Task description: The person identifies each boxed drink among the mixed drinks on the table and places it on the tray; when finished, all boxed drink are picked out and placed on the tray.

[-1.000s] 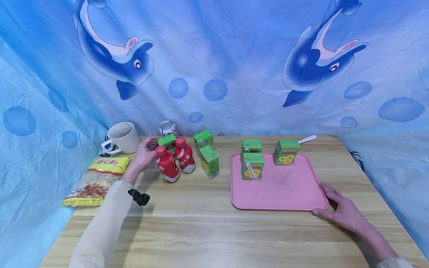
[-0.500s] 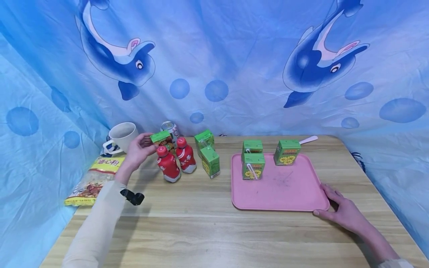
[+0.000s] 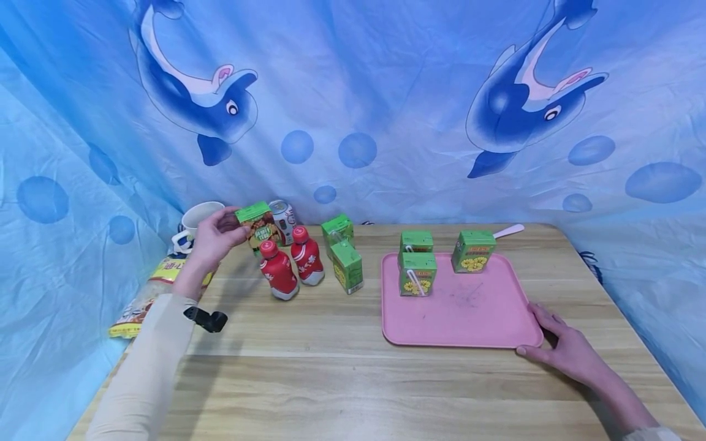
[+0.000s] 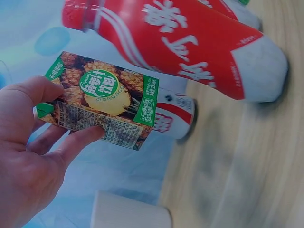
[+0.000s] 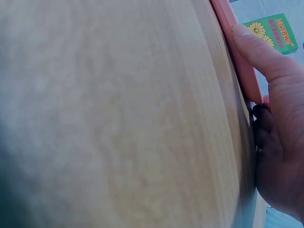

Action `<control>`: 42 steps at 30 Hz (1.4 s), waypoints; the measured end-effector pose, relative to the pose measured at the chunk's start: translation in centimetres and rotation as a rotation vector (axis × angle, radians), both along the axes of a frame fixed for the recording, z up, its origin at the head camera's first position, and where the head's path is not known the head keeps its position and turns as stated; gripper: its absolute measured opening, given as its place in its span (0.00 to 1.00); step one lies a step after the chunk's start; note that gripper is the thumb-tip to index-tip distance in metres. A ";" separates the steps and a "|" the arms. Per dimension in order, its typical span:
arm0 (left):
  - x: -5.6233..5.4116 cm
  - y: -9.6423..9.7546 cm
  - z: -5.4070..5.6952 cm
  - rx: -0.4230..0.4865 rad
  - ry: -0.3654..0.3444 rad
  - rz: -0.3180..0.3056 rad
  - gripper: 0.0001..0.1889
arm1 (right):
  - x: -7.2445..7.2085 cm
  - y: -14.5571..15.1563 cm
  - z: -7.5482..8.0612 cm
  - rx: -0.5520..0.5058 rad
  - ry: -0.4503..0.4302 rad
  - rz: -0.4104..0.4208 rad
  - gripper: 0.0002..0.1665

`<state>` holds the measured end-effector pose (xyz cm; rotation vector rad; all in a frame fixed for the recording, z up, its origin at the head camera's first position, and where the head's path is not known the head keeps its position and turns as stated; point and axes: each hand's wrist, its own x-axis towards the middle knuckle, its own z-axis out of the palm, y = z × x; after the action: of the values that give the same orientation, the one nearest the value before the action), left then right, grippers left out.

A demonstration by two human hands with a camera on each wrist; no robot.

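My left hand [image 3: 212, 240] grips a green pineapple juice box [image 4: 102, 97] between thumb and fingers, raised behind two red bottles [image 3: 280, 275]. In the left wrist view the box overlaps a drink can [image 4: 178, 114], and a red bottle [image 4: 175, 42] leans across the top of the picture. On the right, my right hand [image 3: 570, 352] holds the near right corner of a pink tray [image 3: 463, 321]. Its thumb lies along the tray's front edge in the right wrist view. Three green flower-print drink boxes [image 3: 473, 251] stand toward the back of the tray.
Two more green drink boxes [image 3: 346, 266] stand between the bottles and the tray. At the left are a white mug [image 3: 200, 215] and a yellow pasta bag [image 3: 138, 306]. A pale handle [image 3: 508, 231] sticks out behind the tray. A dolphin-print curtain [image 3: 419, 122] encloses the table.
My left hand has lifted the juice box and moved it left and up from behind the red bottles, showing more of the can. The right hand and tray stay in place.
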<state>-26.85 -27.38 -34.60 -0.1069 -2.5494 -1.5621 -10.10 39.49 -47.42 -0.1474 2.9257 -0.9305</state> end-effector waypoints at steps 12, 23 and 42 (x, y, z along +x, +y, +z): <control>0.5 1.0 4.1 0.034 0.014 0.014 0.32 | 0.0 0.0 -0.1 0.001 0.003 0.000 0.65; 0.8 2.7 7.7 0.110 0.087 0.024 0.26 | 0.0 0.0 0.1 0.001 0.007 0.003 0.65; 2.3 8.5 11.9 0.135 0.131 -0.082 0.27 | 0.2 -0.1 0.2 -0.001 -0.001 0.005 0.65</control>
<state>-24.56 -18.90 -22.69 -0.2914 -2.3607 -1.6914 -9.92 39.41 -47.24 -0.1534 2.9224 -0.9311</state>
